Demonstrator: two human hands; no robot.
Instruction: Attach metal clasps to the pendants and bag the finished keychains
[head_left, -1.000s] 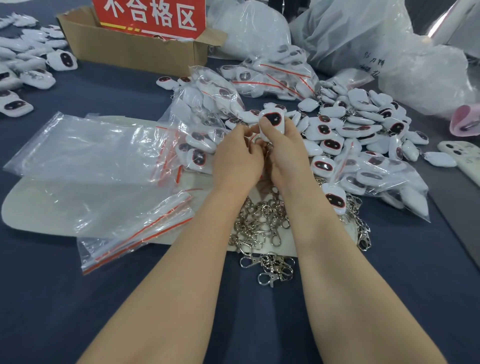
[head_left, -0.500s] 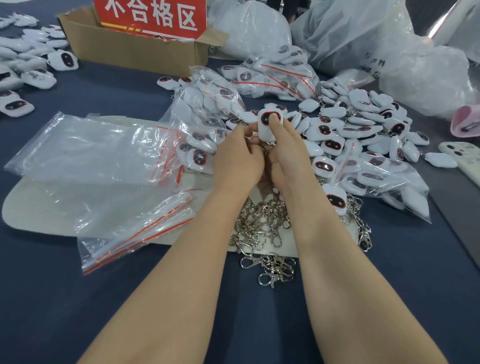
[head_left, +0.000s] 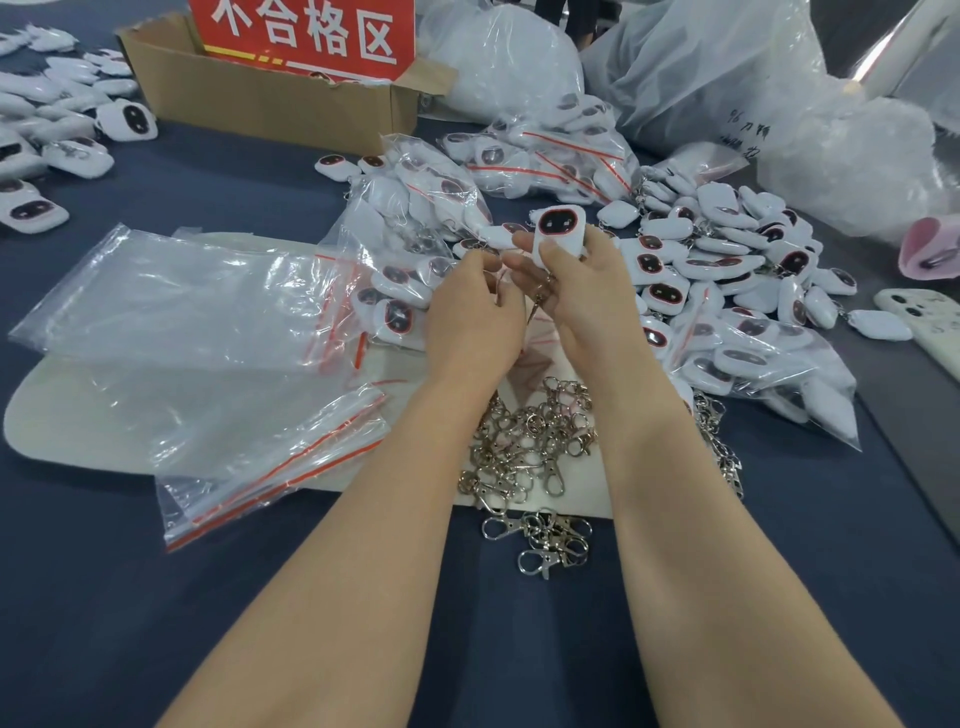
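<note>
Right grip (head_left: 582, 296) is closed on one white pendant (head_left: 561, 234), thumb pressed on its lower edge and fingers behind it, with the dark face turned toward me. The pendant is held up off the surface (head_left: 104, 597), between the loose heap of pendants (head_left: 727, 270) on the right and the bagged pendants (head_left: 415, 208) further left. A metal clasp (head_left: 540, 299) hangs just below it, by the right palm. I cannot tell whether it is already hooked on. Left grip (head_left: 472, 317) has its fingers curled in tight beside the right thumb, as if pinching something small, but what it has hold of is hidden from me.

I judge the step to be joining clasp to pendant. To do it well I would keep the right grip still as the anchor and let the left do the fine work alone. That means opening the ring, threading it fully and letting it snap closed. A light tug should follow before anything goes to a bag. Working low over the spare clasps (head_left: 530, 447) means a dropped piece lands among its own kind. The empty zip bags (head_left: 208, 312) lie to the left, near at hand.

Both forearms run forward side by side from the bottom of the view. The wrists are nearly straight and the backs of the hands face up. The two hands are almost touching above the clasp pile.
</note>
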